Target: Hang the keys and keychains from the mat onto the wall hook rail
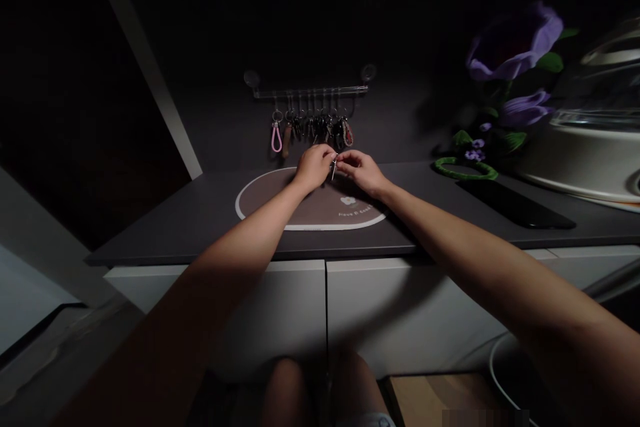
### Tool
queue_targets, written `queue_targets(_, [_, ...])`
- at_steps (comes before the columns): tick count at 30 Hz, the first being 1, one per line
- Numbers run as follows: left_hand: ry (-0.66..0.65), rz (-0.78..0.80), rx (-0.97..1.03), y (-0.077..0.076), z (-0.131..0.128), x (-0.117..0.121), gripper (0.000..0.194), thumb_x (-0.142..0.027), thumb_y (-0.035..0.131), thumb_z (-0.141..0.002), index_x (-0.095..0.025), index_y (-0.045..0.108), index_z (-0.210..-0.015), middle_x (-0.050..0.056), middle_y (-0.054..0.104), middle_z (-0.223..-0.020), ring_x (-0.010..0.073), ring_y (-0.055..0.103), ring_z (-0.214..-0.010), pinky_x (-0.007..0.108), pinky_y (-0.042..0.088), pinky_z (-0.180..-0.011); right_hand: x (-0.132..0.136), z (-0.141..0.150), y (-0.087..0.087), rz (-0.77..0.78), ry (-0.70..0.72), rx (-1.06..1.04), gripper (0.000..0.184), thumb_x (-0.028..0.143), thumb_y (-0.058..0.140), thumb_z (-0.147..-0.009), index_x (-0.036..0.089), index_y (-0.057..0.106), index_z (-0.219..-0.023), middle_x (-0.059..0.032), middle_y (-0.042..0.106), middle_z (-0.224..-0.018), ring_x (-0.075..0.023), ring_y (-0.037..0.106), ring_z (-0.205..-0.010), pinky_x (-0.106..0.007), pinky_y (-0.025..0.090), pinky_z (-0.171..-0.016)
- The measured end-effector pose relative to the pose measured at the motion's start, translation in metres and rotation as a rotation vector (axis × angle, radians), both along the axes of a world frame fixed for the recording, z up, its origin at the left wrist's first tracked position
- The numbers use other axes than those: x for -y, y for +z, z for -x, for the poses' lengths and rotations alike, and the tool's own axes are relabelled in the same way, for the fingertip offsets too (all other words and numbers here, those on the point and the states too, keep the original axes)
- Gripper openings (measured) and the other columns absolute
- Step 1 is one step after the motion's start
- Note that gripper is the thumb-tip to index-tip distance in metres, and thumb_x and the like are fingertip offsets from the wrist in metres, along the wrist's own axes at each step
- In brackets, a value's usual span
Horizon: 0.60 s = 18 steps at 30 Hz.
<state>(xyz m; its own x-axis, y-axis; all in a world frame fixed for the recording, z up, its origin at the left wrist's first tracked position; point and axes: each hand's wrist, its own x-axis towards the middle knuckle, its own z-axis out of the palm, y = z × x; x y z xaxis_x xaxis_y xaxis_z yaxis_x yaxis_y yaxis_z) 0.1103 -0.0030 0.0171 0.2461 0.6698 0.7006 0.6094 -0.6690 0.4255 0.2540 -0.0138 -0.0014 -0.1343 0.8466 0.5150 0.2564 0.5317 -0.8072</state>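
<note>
My left hand (316, 165) and my right hand (364, 170) meet above the brown oval mat (315, 203), fingertips pinched close together. Between them a small silvery key (334, 170) points downward. Its upper end, and whatever it may be attached to, is hidden by my fingers. Just behind my hands, several key bunches hang from a clear hook rail (310, 91) on the dark wall. A pink loop strap (277, 137) and a brown strap (287, 140) hang at its left end, and a patterned loop (348, 133) at its right.
On the dark counter (165, 227), a black phone-like slab (517, 203) lies to the right. Purple fabric-like flowers (517, 47) rise behind it beside a green ring (465, 169). A large cream appliance (590, 153) stands at far right. White cabinet fronts (280, 313) are below.
</note>
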Motion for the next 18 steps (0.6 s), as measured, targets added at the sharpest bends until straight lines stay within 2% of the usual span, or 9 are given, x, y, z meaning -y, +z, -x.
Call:
queue_targets(4, [-0.049,0.064,0.095,0.0005,-0.0016,0.0008,0.017,-0.021,0.047,-0.080,-0.013,0.062,-0.081,0.005,0.065,-0.085,0.0126,0.056,-0.078,0.024,0.041,-0.073,0.0018,-0.0007,0.0027,0.048,0.032,-0.108,0.019,0.026,0.058,-0.069,0.016,0.060,-0.086,-0.0028,0.062,-0.087,-0.0123,0.056,-0.079,-0.023,0.045,-0.064])
queue_targets(10, [-0.088,0.173,0.251,-0.0005,-0.0051,0.0012,0.015,-0.021,0.050,-0.079,-0.012,0.062,-0.079,0.004,0.066,-0.080,0.0118,0.056,-0.075,0.024,0.043,-0.072,0.0014,-0.0012,0.0026,0.091,0.027,-0.178,0.022,0.034,0.061,-0.069,0.015,0.060,-0.080,-0.0030,0.061,-0.079,-0.0117,0.056,-0.074,-0.022,0.044,-0.061])
queue_targets(18, [-0.181,0.225,0.363,-0.0065,-0.0082,0.0000,0.016,-0.022,0.053,-0.077,-0.010,0.063,-0.081,0.006,0.065,-0.080,0.0125,0.057,-0.076,0.025,0.043,-0.072,-0.0021,-0.0055,0.0027,0.041,0.019,-0.189,0.023,0.036,0.065,-0.065,0.015,0.056,-0.073,0.0007,0.057,-0.072,-0.0090,0.051,-0.066,-0.024,0.044,-0.064])
